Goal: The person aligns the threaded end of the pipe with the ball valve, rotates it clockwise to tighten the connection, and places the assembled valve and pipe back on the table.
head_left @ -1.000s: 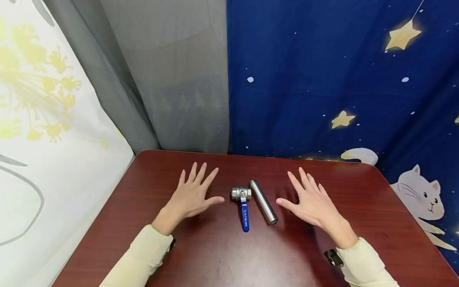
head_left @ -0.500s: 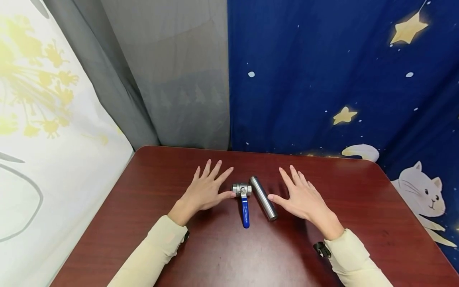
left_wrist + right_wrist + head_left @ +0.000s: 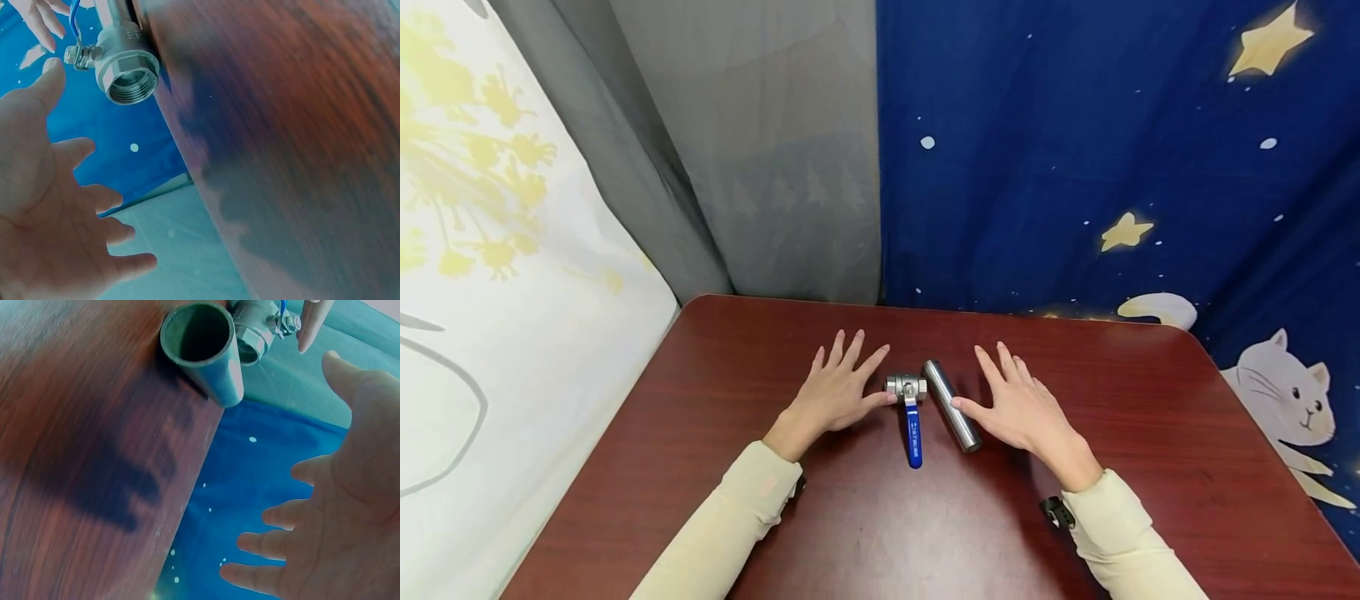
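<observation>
A steel ball valve (image 3: 906, 387) with a blue lever handle (image 3: 913, 437) lies mid-table, its lever pointing toward the person. Just right of it rests a plain metal pipe (image 3: 952, 408), slanting down to the right. My left hand (image 3: 831, 396) hovers at the valve's left with fingers spread, the thumb tip near the valve body. In the left wrist view the threaded opening of the valve (image 3: 130, 78) faces the camera. Over the pipe's right side is my right hand (image 3: 1026, 408), fingers spread. The right wrist view shows the hollow end of the pipe (image 3: 199, 337). Neither hand holds anything.
The dark red wooden table (image 3: 880, 533) has rounded far corners. A grey curtain (image 3: 790, 167) and a blue star-patterned curtain (image 3: 1037, 167) hang behind its far edge. White printed cloth (image 3: 512, 375) hangs along the left side.
Both hands have moved inward, the left one rightward to the valve and the right one leftward to the pipe. The valve and pipe have stayed put on the table. The view has tilted slightly upward.
</observation>
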Demonstrator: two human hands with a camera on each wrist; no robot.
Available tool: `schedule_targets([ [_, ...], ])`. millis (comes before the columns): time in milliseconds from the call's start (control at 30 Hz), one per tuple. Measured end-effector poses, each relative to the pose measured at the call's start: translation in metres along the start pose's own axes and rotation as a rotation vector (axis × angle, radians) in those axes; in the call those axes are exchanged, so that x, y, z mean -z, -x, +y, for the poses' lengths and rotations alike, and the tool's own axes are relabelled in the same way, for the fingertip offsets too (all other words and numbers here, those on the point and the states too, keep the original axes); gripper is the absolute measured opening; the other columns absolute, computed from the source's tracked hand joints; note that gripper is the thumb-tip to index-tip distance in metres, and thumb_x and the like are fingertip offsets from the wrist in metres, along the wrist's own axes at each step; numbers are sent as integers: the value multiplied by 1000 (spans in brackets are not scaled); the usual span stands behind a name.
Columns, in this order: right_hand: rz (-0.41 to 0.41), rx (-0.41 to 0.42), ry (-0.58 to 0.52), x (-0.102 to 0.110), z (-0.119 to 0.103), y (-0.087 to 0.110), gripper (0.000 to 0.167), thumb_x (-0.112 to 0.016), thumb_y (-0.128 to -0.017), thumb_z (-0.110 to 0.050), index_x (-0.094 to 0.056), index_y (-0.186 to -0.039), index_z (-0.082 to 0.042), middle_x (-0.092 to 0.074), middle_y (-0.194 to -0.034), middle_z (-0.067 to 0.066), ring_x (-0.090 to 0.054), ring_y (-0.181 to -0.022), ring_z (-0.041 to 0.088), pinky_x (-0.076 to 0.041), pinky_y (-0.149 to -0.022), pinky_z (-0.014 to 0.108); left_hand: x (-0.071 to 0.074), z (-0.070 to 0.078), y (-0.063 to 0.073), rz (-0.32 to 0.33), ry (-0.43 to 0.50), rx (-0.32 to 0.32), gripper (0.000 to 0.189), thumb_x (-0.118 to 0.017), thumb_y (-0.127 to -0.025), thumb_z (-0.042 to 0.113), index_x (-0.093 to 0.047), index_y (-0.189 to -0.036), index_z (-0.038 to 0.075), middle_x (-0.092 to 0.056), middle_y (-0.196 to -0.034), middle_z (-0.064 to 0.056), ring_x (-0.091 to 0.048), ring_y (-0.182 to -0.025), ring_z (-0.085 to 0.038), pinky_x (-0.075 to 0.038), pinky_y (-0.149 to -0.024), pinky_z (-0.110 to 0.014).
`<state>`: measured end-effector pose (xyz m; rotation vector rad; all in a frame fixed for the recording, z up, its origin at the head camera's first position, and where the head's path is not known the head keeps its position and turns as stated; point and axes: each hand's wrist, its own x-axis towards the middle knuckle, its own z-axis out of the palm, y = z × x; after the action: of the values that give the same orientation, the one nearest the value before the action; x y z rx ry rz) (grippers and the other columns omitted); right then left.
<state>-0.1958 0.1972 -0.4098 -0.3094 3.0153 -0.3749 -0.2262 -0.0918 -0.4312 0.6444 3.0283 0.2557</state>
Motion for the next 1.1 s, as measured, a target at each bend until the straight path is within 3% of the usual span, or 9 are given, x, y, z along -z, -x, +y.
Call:
schedule_targets([
  [333,-13,9,17,-3,-8,-4,96,-42,-85,-77,-15,-157,-20,-16,-159,22,-24,-142,47,-33,-105,63,2,6,-8,-3,13,-19,80,-52,-91,63,-19,-156,31,-11,-162,-13,-6,-148,-40,-17,-115,-61],
  [600,-17,-12,45,-7,-14,-4,97,-41,-83,-80,-20,-157,-20,-32,-152,25,-30,-140,45,-39,-98,63,-1,13,-8,1,26,0,78,-61,-88,58,-30,-153,28,-47,-144,-11,-33,-138,-41,-36,-105,-58],
  [767,-13,-32,65,-8,-17,-4,97,-41,-83,-80,-23,-156,-18,-42,-145,26,-40,-134,42,-45,-89,62,-2,15,-7,6,19,-1,72,-63,-88,56,-38,-150,28,-56,-137,-6,-42,-133,-39,-38,-101,-57],
  [900,-15,-61,57,-7,-19,-4,97,-41,-83,-80,-27,-154,-17,-48,-139,27,-49,-125,41,-47,-86,60,-1,16,-8,43,-3,-11,70,-64,-87,55,-42,-148,28,-60,-133,-4,-50,-117,-32,-44,-93,-51],
  [1000,-24,-90,39,-6,-19,-4,96,-42,-82,-80,-32,-153,-15,-50,-136,27,-55,-118,41,-48,-85,59,0,16,-9,50,48,-10,71,-65,-86,54,-43,-147,26,-62,-131,-5,-52,-106,-29,-47,-90,-47],
  [1100,-35,-112,13,-6,-19,-5,92,-44,-84,-77,-37,-150,-13,-53,-134,26,-57,-114,42,-48,-85,58,0,13,-11,18,200,10,73,-68,-86,50,-41,-148,23,-60,-132,-9,-55,-110,-31,-47,-94,-47],
])
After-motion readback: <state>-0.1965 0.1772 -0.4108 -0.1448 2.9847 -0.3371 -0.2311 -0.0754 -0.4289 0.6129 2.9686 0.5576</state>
